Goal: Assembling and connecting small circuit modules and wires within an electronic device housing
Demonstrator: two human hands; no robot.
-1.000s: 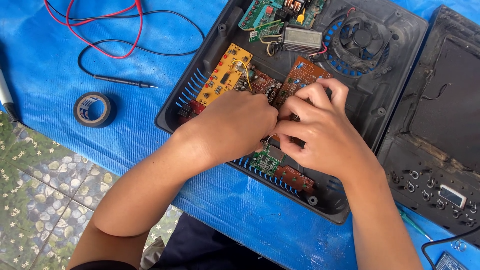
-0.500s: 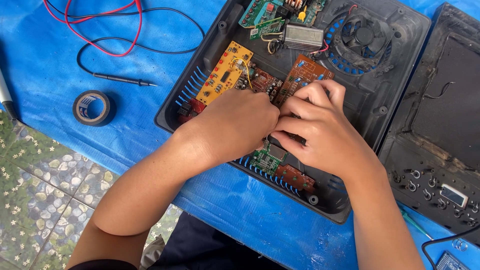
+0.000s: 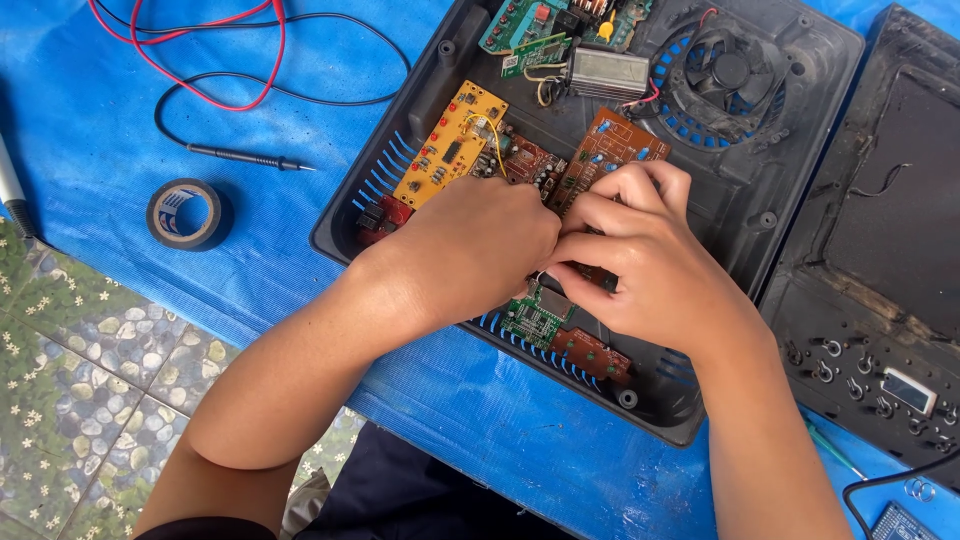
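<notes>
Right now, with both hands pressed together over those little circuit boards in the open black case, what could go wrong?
1. The left hand and right hand hide whatever they work on, so a thin wire or small part there might get bent unnoticed.
2. A wrist could press on the small green board at the edge of the black case.
3. The black probe and its leads lie loose nearby and might snag.

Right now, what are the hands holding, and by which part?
Cannot tell: left hand and right hand meet, fingers curled, over the circuit boards in the black casing, hiding any grip.
</notes>
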